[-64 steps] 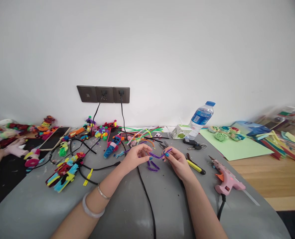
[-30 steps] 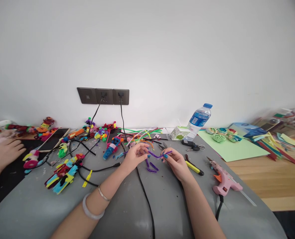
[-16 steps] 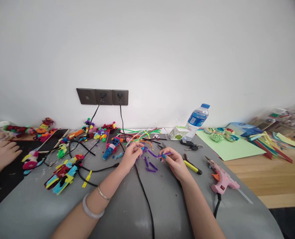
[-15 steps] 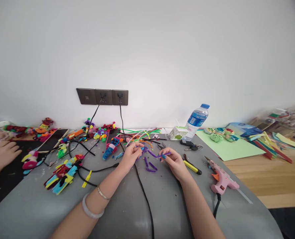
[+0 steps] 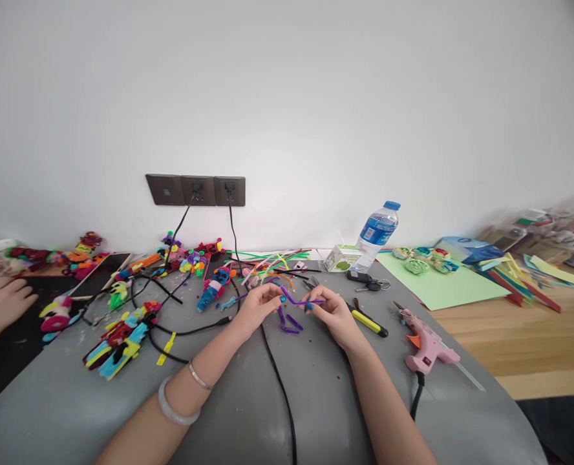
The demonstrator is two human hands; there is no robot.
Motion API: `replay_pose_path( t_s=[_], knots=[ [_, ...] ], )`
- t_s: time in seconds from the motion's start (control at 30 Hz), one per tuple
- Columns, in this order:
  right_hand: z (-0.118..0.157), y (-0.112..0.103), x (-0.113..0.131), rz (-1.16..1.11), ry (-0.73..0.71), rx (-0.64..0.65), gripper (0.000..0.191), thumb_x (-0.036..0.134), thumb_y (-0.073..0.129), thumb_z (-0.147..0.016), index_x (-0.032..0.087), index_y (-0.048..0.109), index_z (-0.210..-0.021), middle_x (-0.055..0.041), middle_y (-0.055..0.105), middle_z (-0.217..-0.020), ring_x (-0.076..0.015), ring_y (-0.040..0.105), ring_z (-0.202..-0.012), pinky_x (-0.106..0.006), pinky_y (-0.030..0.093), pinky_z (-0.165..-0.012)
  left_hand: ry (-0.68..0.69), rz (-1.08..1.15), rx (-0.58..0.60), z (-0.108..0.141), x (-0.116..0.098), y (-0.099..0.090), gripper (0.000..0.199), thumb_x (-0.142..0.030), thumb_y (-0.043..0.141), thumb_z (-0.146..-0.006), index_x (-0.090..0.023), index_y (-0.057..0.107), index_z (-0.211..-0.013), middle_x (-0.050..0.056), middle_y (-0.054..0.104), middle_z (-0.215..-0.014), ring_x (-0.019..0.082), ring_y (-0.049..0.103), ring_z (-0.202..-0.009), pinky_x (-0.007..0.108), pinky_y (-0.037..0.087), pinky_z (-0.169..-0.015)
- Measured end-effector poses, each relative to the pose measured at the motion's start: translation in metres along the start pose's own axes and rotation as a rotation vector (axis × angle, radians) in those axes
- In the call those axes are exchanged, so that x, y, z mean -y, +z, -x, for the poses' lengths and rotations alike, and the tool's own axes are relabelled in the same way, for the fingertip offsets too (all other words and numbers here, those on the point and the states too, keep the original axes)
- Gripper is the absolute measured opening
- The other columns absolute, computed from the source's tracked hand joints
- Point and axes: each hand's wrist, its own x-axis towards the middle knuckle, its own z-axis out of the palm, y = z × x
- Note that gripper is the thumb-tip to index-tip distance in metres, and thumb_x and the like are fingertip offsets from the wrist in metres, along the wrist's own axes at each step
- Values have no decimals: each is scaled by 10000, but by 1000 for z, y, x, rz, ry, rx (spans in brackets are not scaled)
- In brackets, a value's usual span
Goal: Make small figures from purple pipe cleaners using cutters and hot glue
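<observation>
Purple pipe cleaner, bent, held above the table between left hand and right hand.
The fingers of both hands pinch it near opposite ends; it should be very light, fuzzy and easily bent, unlikely to slip or break, best taken by the fingertips either side of a bend. Short purple pieces lie near. The blue label on the water bottle and the print on the green-and-white carton are too small to read.

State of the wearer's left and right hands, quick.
Left hand: fingers curled beside a purple fuzzy stem; whether it grips anything cannot be told.
Right hand: closed, pinching that stem.
</observation>
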Motion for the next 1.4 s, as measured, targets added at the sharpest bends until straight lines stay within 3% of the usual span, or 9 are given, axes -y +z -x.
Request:
replay_pose_path(
  t_s=[0.27,0.47,0.6,0.9,1.4],
  knots=[
    [0,0,1,7,60,65,232,412,690,-834,215,568,-831,-35,705,-738,-166,609,-693,-291,470,-698,-24,56,32,0,0,-3,317,-354,775,-678,-130,683,-883,20,619,-780,122,517,-699,232,413,-636],
    [0,1,4,25,89,105,259,442,679,-836,212,560,-830,-33,702,-724,-168,607,-685,-290,461,-694,1,44,163,4,-4,-2,311,-396,771,-714,-145,707,-887,49,656,-849,155,559,-786,251,418,-713],
    [0,2,5,32,93,101,281,460,681,-829,210,552,-826,-37,701,-722,-170,605,-674,-295,467,-683,37,47,180,4,-5,-2,315,-390,791,-698,-146,692,-871,48,648,-852,164,567,-816,258,428,-760],
    [2,1,6,44,86,101,285,471,677,-830,212,558,-821,-38,684,-725,-178,605,-682,-303,475,-685,39,63,198,5,-2,-4,318,-380,809,-678,-145,648,-818,15,584,-797,143,538,-760,243,416,-710],
    [4,-2,3,11,56,65,271,469,685,-818,218,584,-818,-30,672,-708,-183,599,-674,-306,471,-696,157,-178,288,4,0,-6,183,-309,701,-763,-151,621,-807,25,572,-825,143,532,-748,244,427,-696]
  ],
)
